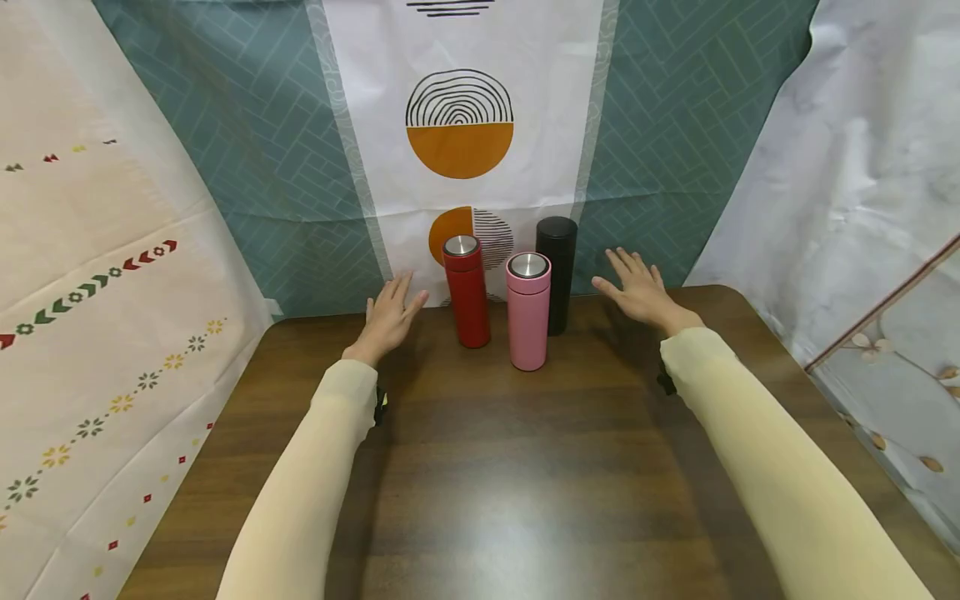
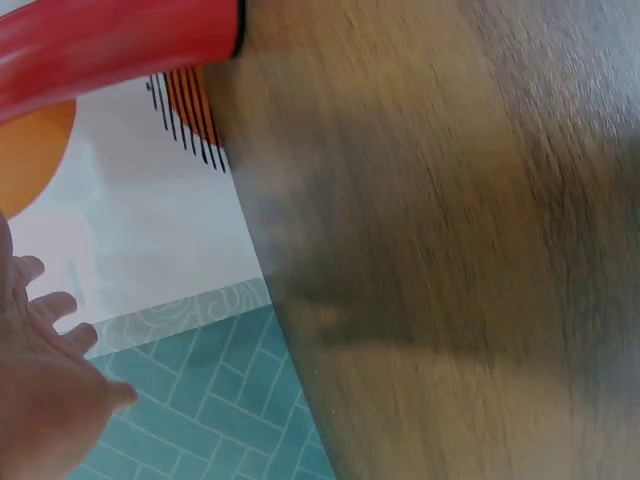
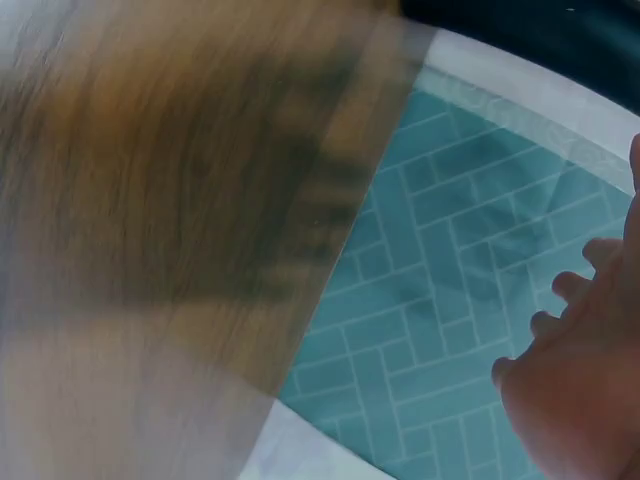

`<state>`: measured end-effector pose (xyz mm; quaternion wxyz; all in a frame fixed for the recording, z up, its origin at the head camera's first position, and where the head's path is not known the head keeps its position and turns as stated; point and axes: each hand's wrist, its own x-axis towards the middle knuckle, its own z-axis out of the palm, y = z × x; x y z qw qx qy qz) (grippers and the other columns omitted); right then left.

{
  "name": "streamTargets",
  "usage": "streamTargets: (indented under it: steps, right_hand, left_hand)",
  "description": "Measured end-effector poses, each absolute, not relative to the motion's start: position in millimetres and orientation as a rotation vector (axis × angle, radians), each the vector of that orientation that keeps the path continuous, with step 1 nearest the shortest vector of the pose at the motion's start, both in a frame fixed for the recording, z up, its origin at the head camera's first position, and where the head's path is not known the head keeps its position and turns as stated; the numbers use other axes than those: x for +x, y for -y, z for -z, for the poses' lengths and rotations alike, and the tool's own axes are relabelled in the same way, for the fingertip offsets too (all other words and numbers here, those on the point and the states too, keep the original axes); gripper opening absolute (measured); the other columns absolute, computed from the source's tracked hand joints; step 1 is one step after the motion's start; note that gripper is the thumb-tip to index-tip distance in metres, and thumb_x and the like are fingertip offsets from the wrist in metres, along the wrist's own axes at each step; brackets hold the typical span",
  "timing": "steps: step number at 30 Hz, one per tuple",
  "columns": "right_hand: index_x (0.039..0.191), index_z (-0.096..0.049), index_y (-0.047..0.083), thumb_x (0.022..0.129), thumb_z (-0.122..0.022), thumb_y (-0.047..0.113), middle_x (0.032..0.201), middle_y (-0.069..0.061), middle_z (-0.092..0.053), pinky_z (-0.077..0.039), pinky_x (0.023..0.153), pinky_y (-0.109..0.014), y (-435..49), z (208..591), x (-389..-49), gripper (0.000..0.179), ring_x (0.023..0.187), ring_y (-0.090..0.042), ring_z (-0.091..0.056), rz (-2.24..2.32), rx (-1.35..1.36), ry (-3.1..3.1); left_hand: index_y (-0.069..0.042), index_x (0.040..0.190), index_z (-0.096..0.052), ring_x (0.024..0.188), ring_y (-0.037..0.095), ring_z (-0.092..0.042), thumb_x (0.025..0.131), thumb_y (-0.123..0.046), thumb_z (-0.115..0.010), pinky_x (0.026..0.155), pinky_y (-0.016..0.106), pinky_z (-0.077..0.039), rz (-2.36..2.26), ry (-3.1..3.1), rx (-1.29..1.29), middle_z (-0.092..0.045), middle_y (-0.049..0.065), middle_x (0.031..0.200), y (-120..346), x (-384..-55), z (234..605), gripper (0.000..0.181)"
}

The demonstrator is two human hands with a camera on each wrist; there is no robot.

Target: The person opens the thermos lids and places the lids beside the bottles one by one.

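Observation:
Three thermos bottles stand upright near the back of the table: a red one (image 1: 471, 304) on the left, a pink one (image 1: 528, 325) in the middle and closest to me, and a black one (image 1: 558, 275) behind it to the right. The pink bottle partly covers the black one. My left hand (image 1: 387, 317) hovers left of the red bottle, fingers spread, touching nothing. On the other side, my right hand (image 1: 637, 287) is held right of the black bottle, likewise spread and apart from it. The left wrist view shows part of the red bottle (image 2: 110, 45).
The brown wooden table (image 1: 510, 467) reaches back to a hanging green and white patterned cloth (image 1: 277, 167). Pale cloths hang at the left (image 1: 97, 292) and right (image 1: 862, 167) sides.

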<state>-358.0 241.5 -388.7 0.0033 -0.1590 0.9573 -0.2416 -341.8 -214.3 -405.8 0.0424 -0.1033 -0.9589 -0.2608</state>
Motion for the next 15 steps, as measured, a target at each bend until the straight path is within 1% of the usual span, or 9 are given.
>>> streamTargets:
  steps: [4, 8, 11, 15]
  right_hand:
    - [0.167, 0.000, 0.006, 0.110, -0.031, 0.059, 0.172, -0.023, 0.006, 0.010, 0.121, -0.069, -242, 389, -356, 0.084, 0.156, -0.048, 0.010, 0.866, -0.511, -2.965]
    - [0.167, 0.001, 0.007, 0.110, -0.032, 0.059, 0.173, -0.022, 0.006, 0.011, 0.121, -0.068, -241, 387, -353, 0.084, 0.157, -0.047, 0.010, 0.983, -0.547, -2.943]
    - [0.167, 0.000, 0.008, 0.110, -0.034, 0.056, 0.173, -0.020, 0.006, 0.009, 0.122, -0.067, -239, 384, -349, 0.082, 0.157, -0.045, 0.010, 1.063, -0.576, -2.935]
    - [0.168, 0.000, 0.012, 0.110, -0.039, 0.052, 0.174, -0.017, 0.005, 0.004, 0.123, -0.068, -235, 380, -341, 0.080, 0.159, -0.041, 0.009, 1.194, -0.585, -2.911]
  left_hand:
    - [-0.013, 0.168, -0.013, 0.159, 0.039, -0.006, 0.110, -0.059, -0.027, 0.123, 0.068, -0.003, 0.983, 2.894, -0.333, -0.010, 0.015, 0.174, 211, -341, 407, 0.075]
    - [-0.011, 0.167, -0.016, 0.160, 0.036, -0.007, 0.111, -0.055, -0.029, 0.126, 0.061, -0.006, 1.173, 2.813, -0.356, -0.013, 0.016, 0.173, 207, -339, 406, 0.072]
    - [-0.011, 0.167, -0.018, 0.159, 0.035, -0.008, 0.112, -0.053, -0.031, 0.127, 0.057, -0.008, 1.288, 2.752, -0.367, -0.014, 0.015, 0.173, 203, -335, 404, 0.071]
    - [-0.013, 0.168, -0.017, 0.159, 0.035, -0.010, 0.111, -0.056, -0.031, 0.127, 0.059, -0.009, 1.421, 2.702, -0.369, -0.014, 0.014, 0.173, 199, -331, 402, 0.073]
